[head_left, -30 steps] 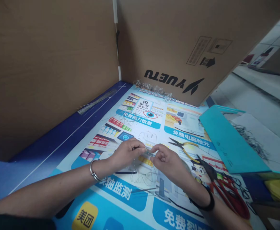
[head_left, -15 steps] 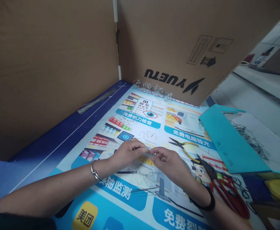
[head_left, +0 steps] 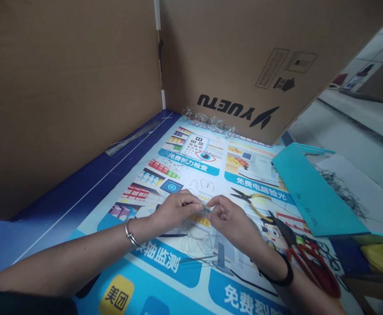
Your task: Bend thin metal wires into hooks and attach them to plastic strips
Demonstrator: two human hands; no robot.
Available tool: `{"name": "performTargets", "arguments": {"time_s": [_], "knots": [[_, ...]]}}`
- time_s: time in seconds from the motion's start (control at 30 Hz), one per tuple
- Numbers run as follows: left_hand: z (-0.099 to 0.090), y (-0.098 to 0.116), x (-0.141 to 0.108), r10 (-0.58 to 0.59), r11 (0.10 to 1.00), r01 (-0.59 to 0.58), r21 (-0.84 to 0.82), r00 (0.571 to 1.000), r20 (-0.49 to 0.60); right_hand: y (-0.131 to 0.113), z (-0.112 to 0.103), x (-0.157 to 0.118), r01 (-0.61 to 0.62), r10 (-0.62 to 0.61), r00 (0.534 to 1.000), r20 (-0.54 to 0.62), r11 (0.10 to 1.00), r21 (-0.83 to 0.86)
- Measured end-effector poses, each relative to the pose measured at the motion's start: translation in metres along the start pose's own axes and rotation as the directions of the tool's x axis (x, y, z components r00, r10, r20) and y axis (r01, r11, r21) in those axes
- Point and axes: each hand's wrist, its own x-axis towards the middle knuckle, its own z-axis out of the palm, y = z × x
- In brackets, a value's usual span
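Over the printed poster (head_left: 198, 278), my left hand (head_left: 178, 209) pinches a small piece of thin wire (head_left: 205, 208) between thumb and fingertips. My right hand (head_left: 227, 216) is just to its right, thumb and forefinger bent at the other side of the same small piece; whether they grip it is too small to tell. Loops of fine wire (head_left: 196, 245) lie on the poster below the hands. A few bent wires (head_left: 203, 185) rest just beyond them. Yellow-handled pliers (head_left: 255, 201) lie beyond my right hand, and red-handled scissors (head_left: 312, 267) lie beside my right forearm.
Cardboard panels (head_left: 70, 87) stand at the left and back. Tangled wire pieces (head_left: 209, 120) line the back edge. Straight wires (head_left: 132, 139) lie at the left. A teal folder (head_left: 316, 192) on the right has a pile of dark wires (head_left: 340, 190) beside it.
The fingertips of my right hand have moved slightly apart from those of my left hand, and more of the small wire piece shows between them.
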Motion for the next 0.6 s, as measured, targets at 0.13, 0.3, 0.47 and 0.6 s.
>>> {"name": "performTargets", "arguments": {"time_s": [0.13, 0.3, 0.47, 0.6], "knots": [[-0.0012, -0.0009, 0.0009, 0.031, 1.0, -0.031, 0.001, 0.999, 0.028, 0.0005, -0.0009, 0.0006, 0.007, -0.007, 1.0, 0.0, 1.0, 0.01], [-0.0033, -0.0017, 0.0012, 0.055, 0.999, -0.054, -0.007, 0.997, 0.057, 0.0003, -0.0033, 0.0011, 0.006, -0.007, 1.0, 0.012, 0.999, 0.051], [-0.0031, -0.0033, 0.0007, 0.059, 0.992, -0.053, -0.114, 0.997, 0.053, 0.0021, -0.0035, 0.0012, 0.012, -0.013, 1.0, 0.016, 0.998, 0.065], [-0.0031, -0.0041, -0.0001, 0.006, 0.988, 0.001, -0.153, 0.999, 0.044, 0.0022, -0.0066, 0.0014, 0.016, -0.016, 1.0, 0.004, 1.0, 0.018]]}}
